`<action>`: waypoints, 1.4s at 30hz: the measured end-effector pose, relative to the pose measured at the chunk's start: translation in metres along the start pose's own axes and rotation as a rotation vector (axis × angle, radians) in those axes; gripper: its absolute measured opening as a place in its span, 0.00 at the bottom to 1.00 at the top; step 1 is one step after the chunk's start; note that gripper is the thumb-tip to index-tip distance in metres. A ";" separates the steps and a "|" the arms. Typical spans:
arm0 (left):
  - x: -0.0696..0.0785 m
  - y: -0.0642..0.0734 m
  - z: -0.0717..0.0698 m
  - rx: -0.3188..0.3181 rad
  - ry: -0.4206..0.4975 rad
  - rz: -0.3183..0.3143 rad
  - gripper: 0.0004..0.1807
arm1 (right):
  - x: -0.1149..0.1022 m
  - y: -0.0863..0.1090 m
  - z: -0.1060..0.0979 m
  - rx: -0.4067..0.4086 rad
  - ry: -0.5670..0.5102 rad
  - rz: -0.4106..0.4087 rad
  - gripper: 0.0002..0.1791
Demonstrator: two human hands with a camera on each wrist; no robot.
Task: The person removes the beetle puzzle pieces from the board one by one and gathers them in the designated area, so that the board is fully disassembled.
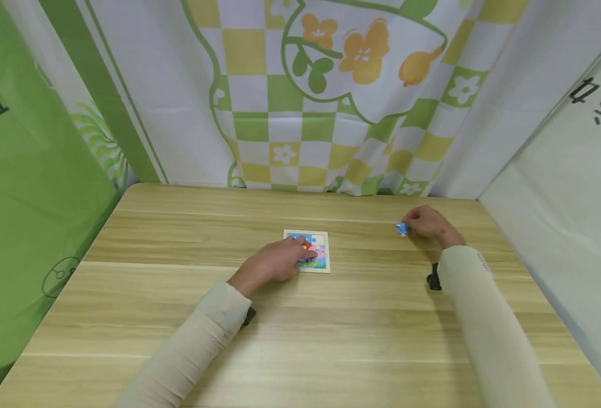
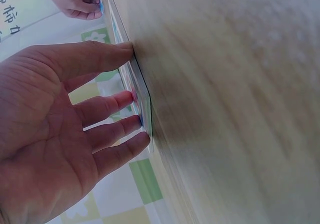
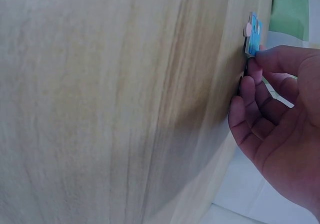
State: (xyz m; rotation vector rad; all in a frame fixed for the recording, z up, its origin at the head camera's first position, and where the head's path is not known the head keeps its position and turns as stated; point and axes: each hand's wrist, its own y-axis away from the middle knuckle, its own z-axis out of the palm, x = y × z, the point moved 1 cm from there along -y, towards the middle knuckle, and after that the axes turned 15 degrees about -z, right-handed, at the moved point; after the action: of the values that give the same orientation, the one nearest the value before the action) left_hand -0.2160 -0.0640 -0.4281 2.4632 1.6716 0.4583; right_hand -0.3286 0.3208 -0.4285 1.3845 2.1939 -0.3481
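A small framed jigsaw puzzle [image 1: 321, 262] with a cartoon picture lies flat near the middle of the table, a pale gap showing at its upper right. My left hand [image 1: 278, 259] rests on it from the left, fingers spread and nearly straight. In the left wrist view, the fingertips [image 2: 131, 97] touch the puzzle's face and border. Off to the right, my right hand [image 1: 427, 222] pinches a blue jigsaw piece [image 1: 401, 228] between thumb and forefinger. Seen from the right wrist, that piece [image 3: 254, 34] has a pinkish knob and stands close over the wood, the other fingers curled beneath.
The wooden table [image 1: 331, 328] reaches back to a checked, flowered curtain [image 1: 300, 113]. A green cloth [image 1: 35, 198] hangs at the left and a white one with dark lettering [image 1: 566, 187] at the right. Dark wrist cameras sit under both sleeves.
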 end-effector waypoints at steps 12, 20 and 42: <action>0.000 0.000 0.001 -0.004 -0.012 -0.006 0.31 | -0.004 0.000 0.002 0.012 0.027 0.018 0.16; -0.001 0.001 0.003 -0.007 0.011 0.002 0.31 | -0.002 0.001 0.002 0.014 0.027 0.027 0.17; -0.004 0.003 0.005 0.053 0.011 0.042 0.26 | -0.099 -0.024 0.062 0.035 0.044 -0.272 0.07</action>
State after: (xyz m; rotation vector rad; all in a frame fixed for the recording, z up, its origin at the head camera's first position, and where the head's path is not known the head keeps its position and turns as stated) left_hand -0.2131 -0.0682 -0.4328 2.5425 1.6595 0.4390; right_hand -0.2982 0.2054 -0.4270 1.1209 2.4283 -0.4591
